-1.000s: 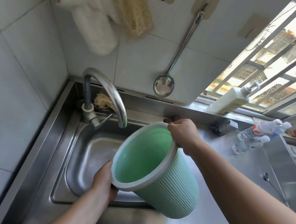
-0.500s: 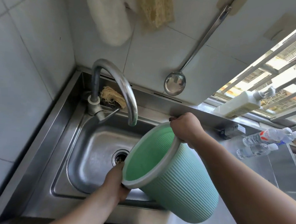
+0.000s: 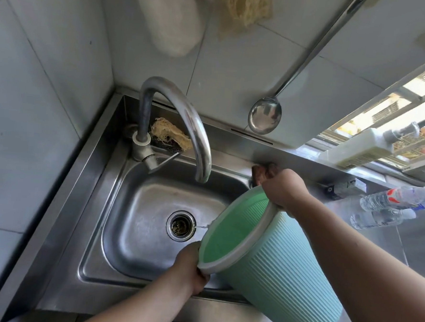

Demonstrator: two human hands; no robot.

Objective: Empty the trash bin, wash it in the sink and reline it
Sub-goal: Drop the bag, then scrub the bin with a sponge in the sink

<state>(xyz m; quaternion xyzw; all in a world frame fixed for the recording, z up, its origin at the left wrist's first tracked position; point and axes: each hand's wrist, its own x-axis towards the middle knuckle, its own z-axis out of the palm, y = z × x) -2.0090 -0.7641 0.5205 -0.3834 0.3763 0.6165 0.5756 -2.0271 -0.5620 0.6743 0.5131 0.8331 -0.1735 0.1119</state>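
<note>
You hold the green ribbed trash bin tipped on its side over the right part of the steel sink, mouth facing left toward the drain, base out over the near right edge of the bench. Your left hand comes in from the near side, forearm angled up and right, and grips the low near point of the grey rim; the fingers curl under the rim, mostly hidden, thumb side on top. Your right hand reaches in from the right, forearm long and sloping down across the bin, wrist bent, knuckles up, fingers curled tight over the far top of the rim. Both hands closed on the bin, nothing else in them. A thin thread of water leaves the low lip of the bin just right of the drain. Inside of the bin looks plain green, contents cannot be told.

The curved faucet stands at the far left of the sink, spout ending above the basin, well left of your right hand. A loofah scrubber lies behind the faucet base. A ladle hangs on the tiled wall, with a pale cloth and another fibrous scrubber above. On the sill at right a white pump bottle; two clear water bottles lie on the bench far right
</note>
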